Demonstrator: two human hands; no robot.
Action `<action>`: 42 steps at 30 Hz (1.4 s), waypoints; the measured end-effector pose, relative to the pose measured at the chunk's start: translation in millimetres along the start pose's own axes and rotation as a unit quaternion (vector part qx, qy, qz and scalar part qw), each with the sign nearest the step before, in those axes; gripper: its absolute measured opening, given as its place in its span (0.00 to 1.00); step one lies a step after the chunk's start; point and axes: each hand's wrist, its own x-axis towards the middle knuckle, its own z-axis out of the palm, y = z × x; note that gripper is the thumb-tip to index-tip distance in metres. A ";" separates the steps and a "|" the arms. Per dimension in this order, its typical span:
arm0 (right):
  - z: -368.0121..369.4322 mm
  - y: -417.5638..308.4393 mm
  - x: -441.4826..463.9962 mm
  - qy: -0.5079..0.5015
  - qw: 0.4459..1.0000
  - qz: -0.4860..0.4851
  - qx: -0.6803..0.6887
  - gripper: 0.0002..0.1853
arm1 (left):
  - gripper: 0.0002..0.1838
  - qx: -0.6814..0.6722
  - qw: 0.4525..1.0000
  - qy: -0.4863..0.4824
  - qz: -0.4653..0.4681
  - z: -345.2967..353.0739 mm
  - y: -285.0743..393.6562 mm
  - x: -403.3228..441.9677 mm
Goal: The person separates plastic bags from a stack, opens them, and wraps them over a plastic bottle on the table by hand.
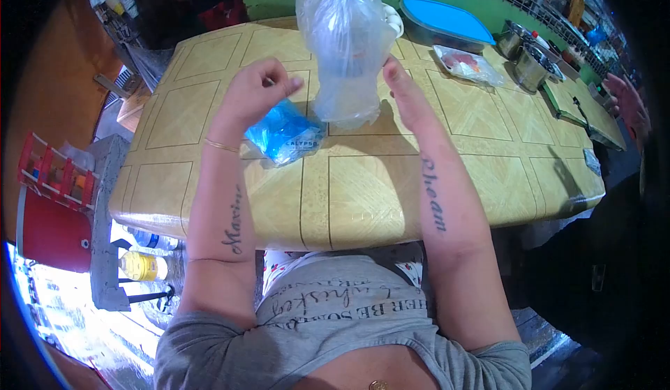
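Observation:
A translucent plastic bag (349,62) stands upright near the table's far edge, wrapped over something I cannot make out. My left hand (262,90) is left of this bag with its fingers curled and thumb pressed in; nothing shows in it. On the bag's right side, my right hand (405,93) has its fingers extended, seen edge-on, close to the plastic. A blue printed plastic packet (286,135) lies on the table below my left hand, just left of the bag's base.
A blue-lidded container (447,21), a wrapped food tray (467,65) and metal pots (534,68) line the back right of the patterned table (363,201). Another person's hand (626,104) is at the far right. A red box (54,229) stands at the left.

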 end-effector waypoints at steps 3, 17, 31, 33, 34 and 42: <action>2.2 9.4 1.3 -0.041 0.999 -0.001 -0.013 0.57 | 0.20 0.157 0.977 -0.141 0.043 -2.3 4.5 -22.1; 17.2 49.4 22.3 0.201 0.934 -0.161 -0.246 0.44 | 0.17 0.013 0.993 -0.119 0.022 17.9 -22.7 -28.4; 109.5 9.0 -26.7 -0.091 0.909 -0.177 -0.367 0.05 | 0.14 0.007 0.993 -0.101 0.058 12.6 -39.6 -35.8; 109.2 9.3 -25.1 -0.103 0.905 -0.146 -0.385 0.06 | 0.13 0.069 0.991 -0.102 0.051 18.4 -41.0 -36.9; 110.8 8.9 -24.3 -0.108 0.904 -0.129 -0.394 0.06 | 0.12 0.099 0.991 -0.085 0.027 21.6 -39.6 -33.3; 136.8 7.4 -18.9 -0.163 0.843 -0.023 -0.511 0.07 | 0.16 -0.087 0.996 -0.024 0.017 20.6 -40.9 -28.3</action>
